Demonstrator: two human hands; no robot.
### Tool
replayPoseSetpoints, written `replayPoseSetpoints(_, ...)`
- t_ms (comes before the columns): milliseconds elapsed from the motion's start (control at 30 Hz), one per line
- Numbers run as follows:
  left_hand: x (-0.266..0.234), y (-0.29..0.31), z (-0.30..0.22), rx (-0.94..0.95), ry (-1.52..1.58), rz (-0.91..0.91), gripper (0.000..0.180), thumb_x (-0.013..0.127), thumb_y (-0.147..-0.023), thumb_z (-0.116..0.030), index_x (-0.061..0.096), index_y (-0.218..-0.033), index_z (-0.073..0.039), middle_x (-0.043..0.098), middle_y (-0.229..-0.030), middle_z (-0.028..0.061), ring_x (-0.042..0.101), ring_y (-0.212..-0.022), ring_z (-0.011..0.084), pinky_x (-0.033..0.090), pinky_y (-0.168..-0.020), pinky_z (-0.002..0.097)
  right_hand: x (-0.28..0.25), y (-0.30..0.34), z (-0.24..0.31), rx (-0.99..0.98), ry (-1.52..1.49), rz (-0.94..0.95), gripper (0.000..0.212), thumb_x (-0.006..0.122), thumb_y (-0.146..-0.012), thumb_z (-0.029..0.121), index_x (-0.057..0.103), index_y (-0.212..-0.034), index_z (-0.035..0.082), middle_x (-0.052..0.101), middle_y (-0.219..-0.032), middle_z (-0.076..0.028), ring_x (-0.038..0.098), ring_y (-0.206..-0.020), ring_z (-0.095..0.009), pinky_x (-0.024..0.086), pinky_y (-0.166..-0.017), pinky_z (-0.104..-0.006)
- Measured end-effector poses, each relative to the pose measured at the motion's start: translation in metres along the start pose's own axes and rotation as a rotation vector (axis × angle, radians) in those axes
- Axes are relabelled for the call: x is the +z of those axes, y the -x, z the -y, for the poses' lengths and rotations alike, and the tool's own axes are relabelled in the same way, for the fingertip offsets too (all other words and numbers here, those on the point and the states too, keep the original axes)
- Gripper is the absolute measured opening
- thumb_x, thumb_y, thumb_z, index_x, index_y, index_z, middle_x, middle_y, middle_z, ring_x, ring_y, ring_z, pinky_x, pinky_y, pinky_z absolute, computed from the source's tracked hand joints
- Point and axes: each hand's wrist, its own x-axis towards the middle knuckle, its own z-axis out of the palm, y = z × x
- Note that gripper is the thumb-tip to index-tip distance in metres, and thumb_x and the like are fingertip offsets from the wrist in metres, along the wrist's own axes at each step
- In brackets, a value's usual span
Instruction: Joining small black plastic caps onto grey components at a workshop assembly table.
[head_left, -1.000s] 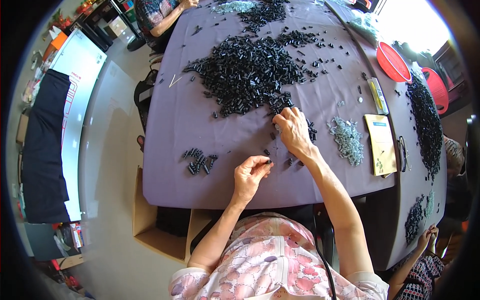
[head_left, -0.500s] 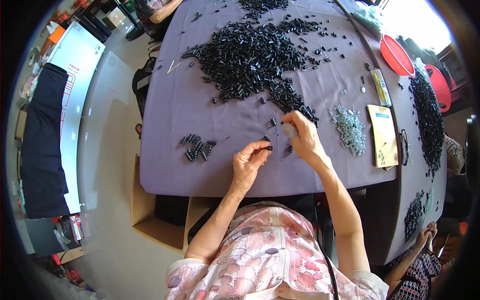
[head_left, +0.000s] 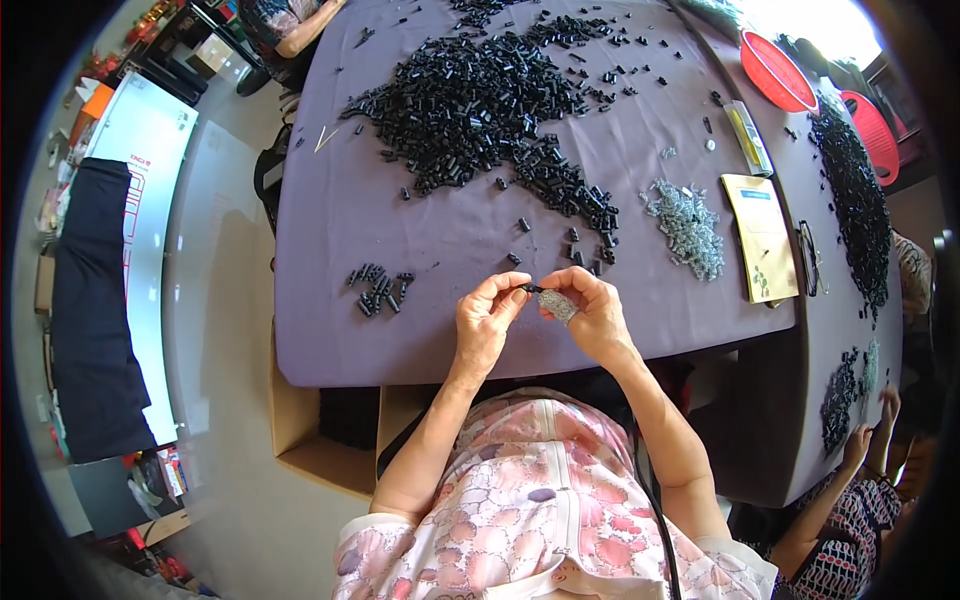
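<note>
In front of my body, both hands meet at a small black cylindrical piece (head_left: 530,288). My left hand (head_left: 482,322) pinches it between thumb and fingertips. My right hand (head_left: 598,318) is closed at the piece's other end; whether it grips a second part there is too small to see. A grey speckled cover (head_left: 558,307) sits on one finger of my right hand. Just beyond the fingers, a few loose black pieces (head_left: 515,258) lie on the purple cloth. To the left is a small cluster of black cylinders (head_left: 378,290).
A large heap of black pieces (head_left: 465,110) covers the far middle of the purple-clothed table (head_left: 330,220). Clear small parts (head_left: 688,230) are piled at right, beside a yellow booklet (head_left: 760,240) and glasses (head_left: 810,258). Red baskets (head_left: 778,72) stand far right. Another person's hands (head_left: 872,435) show lower right.
My right hand has come down and left from near the heap's edge to meet my left hand at the black piece. The view has shifted slightly.
</note>
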Motion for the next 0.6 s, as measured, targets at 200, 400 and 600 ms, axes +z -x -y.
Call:
replayPoseSetpoints(200,0.001,0.001,0.006,0.049,0.063,0.028,0.017,0.06,-0.088,-0.005,0.064,-0.105,-0.004,0.064,-0.089,0.0005,0.056,-0.074,0.0055,0.044,-0.066,0.0198,0.0,0.005,-0.005,-0.05,0.014,-0.012,0.028,0.055,-0.075,-0.02,0.057,-0.098,-0.003,0.063,-0.091,-0.006,0.061,-0.087,-0.01,0.05,-0.077,-0.0243)
replayPoseSetpoints(400,0.007,0.003,0.002,-0.042,0.462,0.083,0.017,0.059,-0.089,-0.004,0.063,-0.106,-0.004,0.065,-0.095,0.005,0.058,-0.077,0.009,0.046,-0.072,0.0225,0.003,0.009,-0.006,-0.16,-0.036,-0.036,0.028,0.055,-0.075,-0.02,0.058,-0.096,-0.003,0.061,-0.092,-0.004,0.059,-0.089,-0.009,0.049,-0.079,-0.0234)
replayPoseSetpoints(600,0.015,0.007,0.006,-0.056,0.579,0.001,0.018,0.06,-0.088,-0.004,0.062,-0.106,-0.004,0.066,-0.093,0.0061,0.06,-0.077,0.0104,0.048,-0.072,0.0234,0.007,0.012,-0.001,-0.424,0.218,-0.142,0.033,0.06,-0.068,-0.017,0.061,-0.095,0.002,0.061,-0.09,-0.008,0.063,-0.081,-0.019,0.051,-0.071,-0.0265)
